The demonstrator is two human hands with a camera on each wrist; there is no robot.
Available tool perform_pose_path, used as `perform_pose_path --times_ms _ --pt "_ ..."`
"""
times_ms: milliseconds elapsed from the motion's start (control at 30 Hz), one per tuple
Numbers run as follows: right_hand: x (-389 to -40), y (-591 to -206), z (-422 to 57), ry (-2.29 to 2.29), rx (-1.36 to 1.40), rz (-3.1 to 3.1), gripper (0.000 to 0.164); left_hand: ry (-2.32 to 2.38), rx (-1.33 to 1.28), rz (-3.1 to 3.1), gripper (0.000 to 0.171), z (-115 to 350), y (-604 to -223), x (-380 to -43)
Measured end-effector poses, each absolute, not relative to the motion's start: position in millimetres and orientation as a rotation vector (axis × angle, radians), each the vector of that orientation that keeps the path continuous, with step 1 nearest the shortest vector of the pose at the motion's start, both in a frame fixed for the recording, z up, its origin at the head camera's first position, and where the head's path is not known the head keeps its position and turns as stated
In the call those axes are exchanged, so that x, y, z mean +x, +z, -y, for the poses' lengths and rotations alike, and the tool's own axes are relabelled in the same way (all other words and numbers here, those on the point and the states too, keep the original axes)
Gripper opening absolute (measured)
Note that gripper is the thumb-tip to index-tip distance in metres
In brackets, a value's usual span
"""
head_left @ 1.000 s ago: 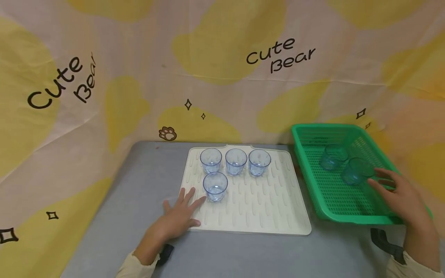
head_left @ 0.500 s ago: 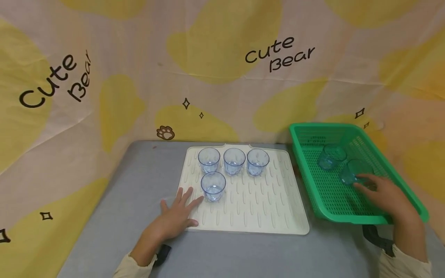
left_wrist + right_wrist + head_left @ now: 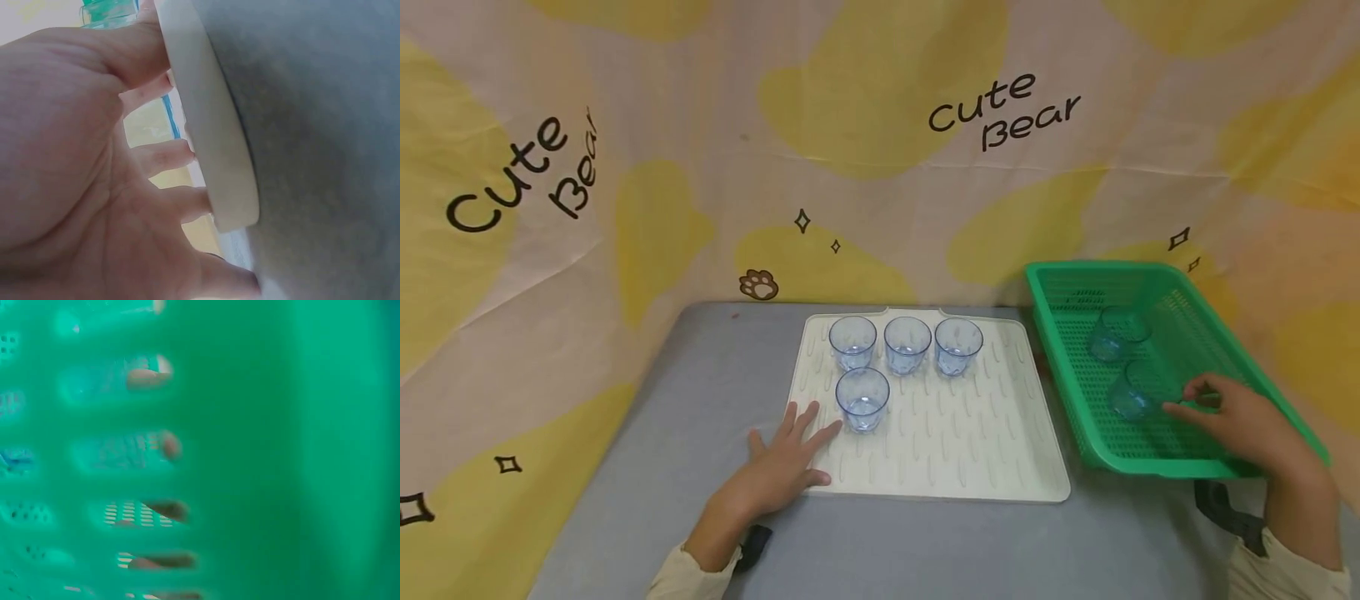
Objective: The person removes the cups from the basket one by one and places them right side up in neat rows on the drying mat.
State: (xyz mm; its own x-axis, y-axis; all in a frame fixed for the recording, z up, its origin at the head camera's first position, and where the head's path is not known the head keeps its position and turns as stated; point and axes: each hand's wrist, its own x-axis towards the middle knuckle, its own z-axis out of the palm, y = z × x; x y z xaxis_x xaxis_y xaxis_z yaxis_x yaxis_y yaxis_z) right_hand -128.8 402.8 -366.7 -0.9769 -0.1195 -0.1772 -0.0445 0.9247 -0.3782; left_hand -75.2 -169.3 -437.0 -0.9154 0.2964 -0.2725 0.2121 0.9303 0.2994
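Note:
My right hand reaches into the green basket, its thumb and curled fingers pinching the rim side of a tilted clear blue drinking glass. Behind it another glass lies tilted in the basket. Through the basket's slots in the right wrist view, only bits of my fingers show. My left hand rests with spread fingers on the left edge of the white draining mat. The nearest glass stands upright just beyond those fingertips. In the left wrist view the fingers meet the mat's edge.
Three more upright glasses form a row along the mat's back: a left one, a middle one and a right one. Grey table surface surrounds the mat. A patterned cloth hangs behind the table.
My right hand has moved from the basket's right side to the nearer glass, which has shifted left and toward me. The left hand stays on the mat.

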Motion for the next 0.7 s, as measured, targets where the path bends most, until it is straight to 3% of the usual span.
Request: perform_pose_path --times_ms 267,367,567,700 --pt "-135.6 -372.5 -394.1 -0.616 -0.116 -2.816 0.103 0.399 0.378 -2.764 0.070 164.6 -437.9 -77.8" --pt "-138.2 -376.9 -388.7 -0.609 -0.174 -2.825 0.104 0.397 0.366 -2.761 0.070 164.9 -435.7 -76.5" --pt "-136.5 -383.4 -378.0 -0.638 -0.317 -2.786 0.090 0.391 0.367 -2.765 0.070 167.8 -434.3 -75.1" --pt "-134.8 -384.4 -371.7 -0.636 -0.391 -2.729 0.092 0.384 0.373 -2.771 0.071 170.3 -434.9 -75.1"
